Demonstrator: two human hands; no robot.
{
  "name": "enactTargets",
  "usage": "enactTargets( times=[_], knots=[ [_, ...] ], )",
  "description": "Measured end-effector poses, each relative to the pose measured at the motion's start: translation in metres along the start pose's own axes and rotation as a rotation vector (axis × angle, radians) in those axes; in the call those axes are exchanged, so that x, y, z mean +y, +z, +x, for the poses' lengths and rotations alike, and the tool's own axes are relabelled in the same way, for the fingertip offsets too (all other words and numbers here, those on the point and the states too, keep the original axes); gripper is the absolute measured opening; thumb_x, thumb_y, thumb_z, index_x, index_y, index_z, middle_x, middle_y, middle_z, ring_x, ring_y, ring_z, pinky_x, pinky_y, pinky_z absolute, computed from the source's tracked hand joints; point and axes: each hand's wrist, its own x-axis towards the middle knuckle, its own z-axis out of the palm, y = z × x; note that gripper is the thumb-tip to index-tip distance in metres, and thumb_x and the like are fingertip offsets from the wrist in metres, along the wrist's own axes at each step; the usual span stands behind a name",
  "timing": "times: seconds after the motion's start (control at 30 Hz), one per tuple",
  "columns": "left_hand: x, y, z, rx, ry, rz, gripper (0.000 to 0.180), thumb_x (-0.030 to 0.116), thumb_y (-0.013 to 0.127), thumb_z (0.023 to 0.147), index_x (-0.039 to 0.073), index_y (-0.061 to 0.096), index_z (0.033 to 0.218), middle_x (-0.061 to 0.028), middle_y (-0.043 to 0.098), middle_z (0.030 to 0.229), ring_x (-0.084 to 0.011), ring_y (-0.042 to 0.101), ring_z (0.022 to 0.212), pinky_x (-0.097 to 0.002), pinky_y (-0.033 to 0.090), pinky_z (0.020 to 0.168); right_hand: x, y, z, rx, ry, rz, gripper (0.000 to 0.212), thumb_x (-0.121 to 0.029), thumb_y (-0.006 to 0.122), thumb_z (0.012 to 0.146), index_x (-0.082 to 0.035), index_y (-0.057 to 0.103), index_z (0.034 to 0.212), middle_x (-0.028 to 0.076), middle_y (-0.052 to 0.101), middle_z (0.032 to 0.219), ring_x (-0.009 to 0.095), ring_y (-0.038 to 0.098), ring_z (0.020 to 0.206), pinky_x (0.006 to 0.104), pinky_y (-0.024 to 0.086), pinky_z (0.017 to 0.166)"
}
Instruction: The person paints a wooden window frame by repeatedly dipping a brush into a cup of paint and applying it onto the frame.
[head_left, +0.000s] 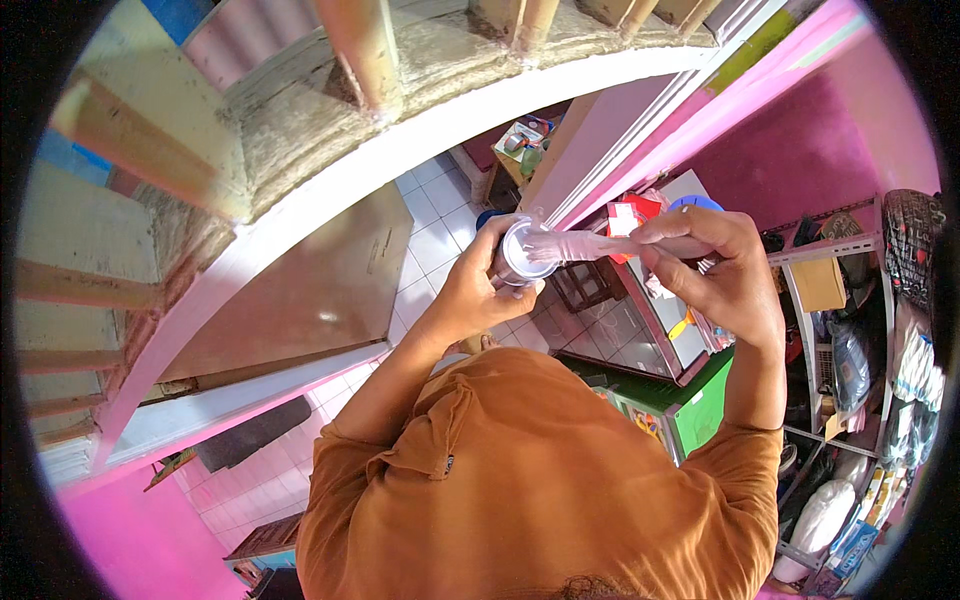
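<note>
My left hand (468, 275) is wrapped round a small cup (513, 268) near the middle of the view. Pale lavender-white paint, or something like it, shows inside its round rim. From the right, my right hand (715, 270) pinches the handle of a paintbrush (590, 246) between thumb and fingers. The brush lies nearly level, and its pale, coated bristles are over the cup's mouth. Whether they touch the paint I cannot tell. Just beyond both hands curves a white-faced arch (420, 108), with a dusty, stained ledge.
Wooden slats (362, 60) rise from the arch's ledge. At right stands a metal shelf (835, 248) packed with bags and boxes. A table (690, 350) bearing a red packet (636, 212) stands below my right hand. A brown panel (300, 300) lies left, above white floor tiles (437, 195).
</note>
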Motion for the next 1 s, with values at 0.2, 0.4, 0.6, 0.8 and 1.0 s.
enactTargets(
  times=[0.2,0.4,0.6,0.8,1.0],
  knots=[
    [0.0,-0.001,0.001,-0.021,0.065,0.057,0.072,0.006,0.077,0.08,0.001,0.04,0.141,-0.0097,0.053,0.127,-0.0156,0.055,0.118,-0.0301,0.048,0.1,0.003,0.004,0.009,-0.045,-0.054,-0.053,0.018,0.002,0.07,0.08,0.002,0.071,0.099,0.008,0.069,0.085,0.013,0.067,0.076,0.0269,0.053,0.071],
    [0.003,0.001,0.001,-0.058,-0.034,0.009,0.075,-0.001,0.074,0.08,-0.004,0.035,0.144,-0.0117,0.049,0.137,-0.0179,0.048,0.129,-0.0341,0.038,0.111,0.004,0.01,0.019,-0.129,-0.128,-0.073,0.021,0.002,0.07,0.076,0.001,0.071,0.097,0.012,0.069,0.082,0.021,0.069,0.076,0.032,0.054,0.07],
    [0.004,0.001,0.001,-0.035,0.008,0.023,0.074,-0.001,0.075,0.08,-0.004,0.037,0.143,-0.0123,0.05,0.137,-0.0187,0.048,0.13,-0.0352,0.038,0.111,0.003,0.008,0.015,-0.086,-0.11,-0.039,0.019,0.001,0.069,0.079,0.002,0.069,0.098,0.01,0.069,0.083,0.016,0.069,0.076,0.0309,0.054,0.07],
    [0.012,0.005,0.006,-0.014,0.028,0.019,0.072,0.004,0.077,0.08,-0.002,0.04,0.142,-0.0117,0.052,0.134,-0.0175,0.051,0.125,-0.0332,0.041,0.107,0.017,-0.003,-0.003,0.062,0.055,0.09,0.018,-0.008,0.067,0.087,0.002,0.069,0.102,0.006,0.069,0.079,0.01,0.065,0.068,0.0259,0.051,0.061],
    [0.017,0.009,0.015,-0.022,0.079,0.033,0.072,0.004,0.078,0.08,-0.003,0.04,0.141,-0.0117,0.054,0.133,-0.0175,0.052,0.124,-0.0332,0.042,0.107,0.046,0.005,-0.022,0.189,0.32,0.487,0.02,-0.013,0.066,0.093,0.002,0.068,0.107,0.004,0.065,0.07,0.008,0.057,0.051,0.0213,0.041,0.044]
  ],
)
